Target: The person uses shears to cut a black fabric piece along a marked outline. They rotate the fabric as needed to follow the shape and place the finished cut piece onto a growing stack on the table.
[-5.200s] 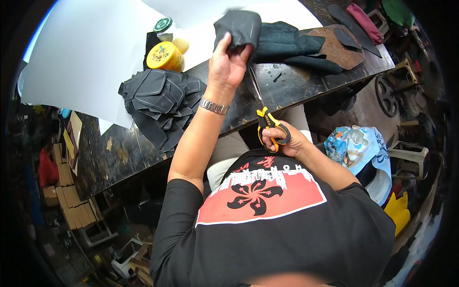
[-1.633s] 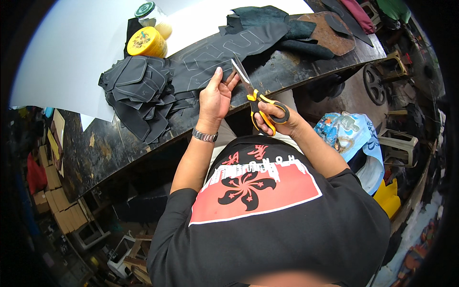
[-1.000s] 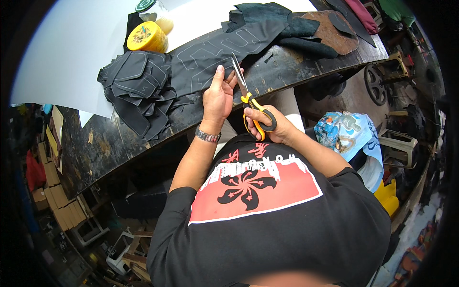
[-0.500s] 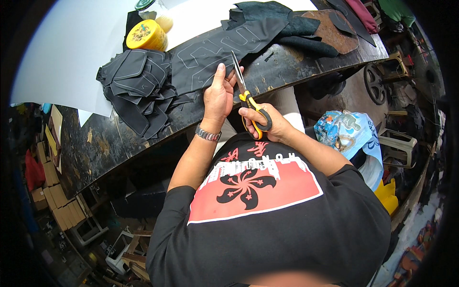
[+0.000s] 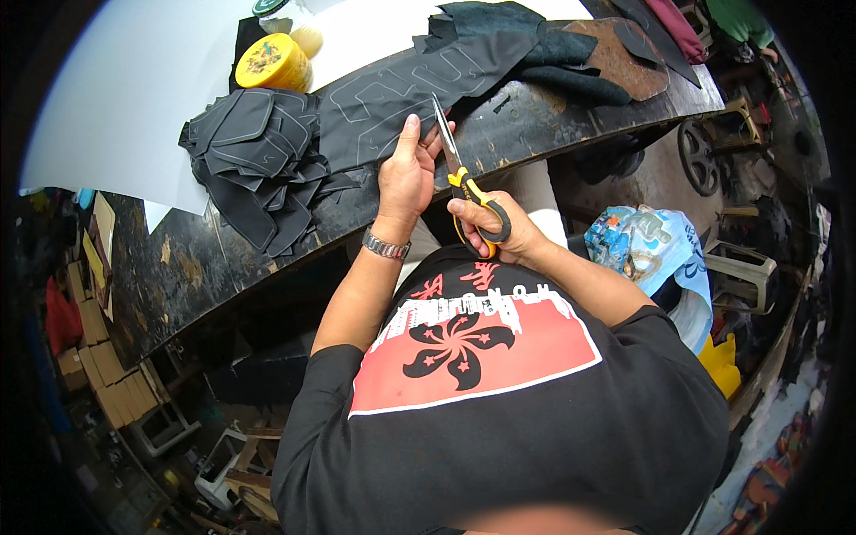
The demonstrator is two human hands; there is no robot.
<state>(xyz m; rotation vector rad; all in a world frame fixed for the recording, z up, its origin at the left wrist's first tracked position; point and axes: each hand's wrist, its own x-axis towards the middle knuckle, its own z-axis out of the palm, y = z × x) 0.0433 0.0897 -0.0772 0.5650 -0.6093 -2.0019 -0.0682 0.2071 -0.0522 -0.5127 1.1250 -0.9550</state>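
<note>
My left hand [image 5: 407, 183] grips the near edge of a black leather sheet [image 5: 374, 89], thumb on top and the other fingers partly hidden behind it. Pale outlines of shapes are drawn across the sheet. In my right hand [image 5: 513, 234] is a pair of scissors [image 5: 456, 165] with yellow and black handles, fingers through the loops. The blades point away from me, their tips over the sheet just right of my left thumb. To the left of the sheet lies a heap of cut black leather pieces [image 5: 250, 147], some with pale lines on them.
A yellow tub [image 5: 274, 64] and a jar with a green lid [image 5: 283, 16] stand behind the heap on the dark, worn table [image 5: 187, 267]. Folded dark leather [image 5: 571, 76] lies farther right, beside a brown board [image 5: 637, 76]. A blue patterned bag [image 5: 651, 254] is at my right.
Both hands and the scissors have hardly moved. My left hand and the near edge of the sheet have shifted very slightly away from me.
</note>
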